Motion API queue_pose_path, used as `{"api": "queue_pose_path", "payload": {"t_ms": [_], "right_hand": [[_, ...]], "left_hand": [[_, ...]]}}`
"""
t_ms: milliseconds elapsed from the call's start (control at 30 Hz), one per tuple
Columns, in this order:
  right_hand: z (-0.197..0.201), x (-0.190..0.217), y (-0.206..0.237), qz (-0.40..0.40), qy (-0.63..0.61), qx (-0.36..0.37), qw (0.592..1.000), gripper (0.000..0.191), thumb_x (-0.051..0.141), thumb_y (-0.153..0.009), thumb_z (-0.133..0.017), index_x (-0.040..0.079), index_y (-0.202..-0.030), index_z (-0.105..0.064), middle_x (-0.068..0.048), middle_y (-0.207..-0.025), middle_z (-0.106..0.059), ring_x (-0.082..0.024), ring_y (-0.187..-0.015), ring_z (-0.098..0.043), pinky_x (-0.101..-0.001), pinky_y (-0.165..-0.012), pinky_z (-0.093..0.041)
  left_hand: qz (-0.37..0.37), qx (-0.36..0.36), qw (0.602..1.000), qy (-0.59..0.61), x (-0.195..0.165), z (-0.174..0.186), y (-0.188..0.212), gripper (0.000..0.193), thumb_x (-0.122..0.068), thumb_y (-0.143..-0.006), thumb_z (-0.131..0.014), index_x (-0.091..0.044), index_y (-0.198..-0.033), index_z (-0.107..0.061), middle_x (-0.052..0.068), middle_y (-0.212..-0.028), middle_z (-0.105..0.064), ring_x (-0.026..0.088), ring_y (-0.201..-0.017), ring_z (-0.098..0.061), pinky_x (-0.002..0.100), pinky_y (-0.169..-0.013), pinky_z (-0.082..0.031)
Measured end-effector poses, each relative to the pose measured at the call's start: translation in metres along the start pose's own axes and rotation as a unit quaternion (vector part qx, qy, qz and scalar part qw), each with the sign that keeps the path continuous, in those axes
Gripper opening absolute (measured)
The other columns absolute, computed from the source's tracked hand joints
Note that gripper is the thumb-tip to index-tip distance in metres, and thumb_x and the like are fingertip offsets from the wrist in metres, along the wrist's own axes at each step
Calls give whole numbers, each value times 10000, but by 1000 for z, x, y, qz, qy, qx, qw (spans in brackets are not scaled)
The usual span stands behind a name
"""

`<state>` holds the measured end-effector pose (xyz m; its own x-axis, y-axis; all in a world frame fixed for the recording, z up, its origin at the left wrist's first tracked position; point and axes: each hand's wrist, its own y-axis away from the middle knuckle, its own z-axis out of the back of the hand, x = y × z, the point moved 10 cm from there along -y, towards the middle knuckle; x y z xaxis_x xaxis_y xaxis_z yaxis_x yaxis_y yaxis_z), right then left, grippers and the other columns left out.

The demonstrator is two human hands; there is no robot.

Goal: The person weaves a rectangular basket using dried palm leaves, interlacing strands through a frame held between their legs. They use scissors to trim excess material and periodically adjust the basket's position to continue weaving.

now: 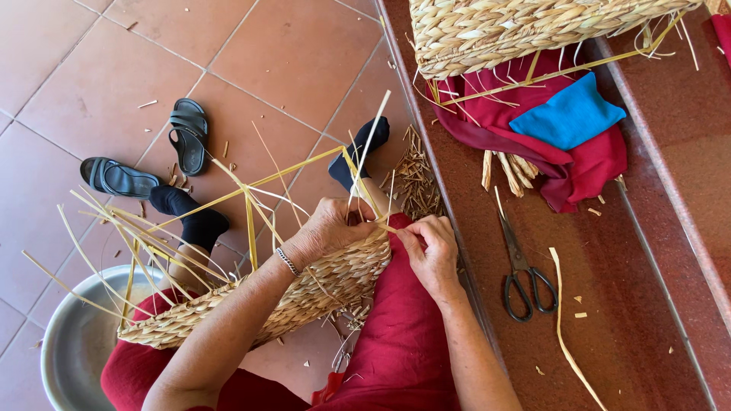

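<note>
A half-woven straw basket (304, 293) lies across my lap, with several loose straw strands (251, 190) sticking out toward the floor. My left hand (331, 228) grips the basket's upper rim, fingers curled over the weave. Close beside it, my right hand (430, 243) pinches a thin straw strand at the rim's end. Both hands almost touch. My legs are in red cloth and black socks (190, 213).
Black-handled scissors (521, 266) lie on the brown step to the right, beside a loose straw strip (563, 320). A finished woven basket (518, 30), red cloth (579, 164) and blue cloth (567, 118) sit above. Black sandals (186, 133) and a metal basin (76, 342) are on the tiled floor.
</note>
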<state>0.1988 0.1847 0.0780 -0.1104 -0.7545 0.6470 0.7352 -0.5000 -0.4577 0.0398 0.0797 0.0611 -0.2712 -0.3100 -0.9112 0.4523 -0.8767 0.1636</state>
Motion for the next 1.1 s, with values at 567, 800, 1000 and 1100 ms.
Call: {"api": "queue_pose_path", "payload": {"t_ms": [567, 800, 1000, 1100], "right_hand": [[-16, -28, 10, -265, -563, 91, 777, 152, 59, -914, -725, 45, -1061, -761, -120, -953, -770, -173, -838, -716, -326, -785, -618], [-3, 2, -36, -139, -478, 18, 867, 89, 79, -990, -690, 50, -1063, -733, -55, -1083, -694, -120, -939, -672, -291, -860, -606], [-43, -27, -30, -271, -437, 86, 853, 204, 189, -997, -690, 65, -840, -726, -6, -753, -696, -57, -654, -601, -216, -589, -502], [-50, -38, -29, -299, -432, 60, 849, 236, 197, -968, -700, 88, -758, -687, 2, -671, -648, -35, -549, -537, -207, -479, -435]], "left_hand": [[1, 111, 988, 107, 8, 2, 0, 405, 44, -839, -649, -71, -1224, -699, 17, -921, -701, 65, -795, -627, 249, -739, -554], [42, 54, 919, 388, 22, 20, -5, 506, 77, -823, -514, 16, -1316, -612, 120, -1130, -743, 189, -1010, -753, 321, -969, -620], [33, 39, 932, 359, 26, 10, -27, 377, -33, -886, -734, -18, -1236, -594, 114, -1038, -705, 181, -856, -746, 328, -749, -648], [-49, -29, 959, 278, 9, 24, -32, 514, -8, -795, -800, -49, -1212, -503, -3, -1047, -618, 123, -767, -713, 277, -631, -621]]}}
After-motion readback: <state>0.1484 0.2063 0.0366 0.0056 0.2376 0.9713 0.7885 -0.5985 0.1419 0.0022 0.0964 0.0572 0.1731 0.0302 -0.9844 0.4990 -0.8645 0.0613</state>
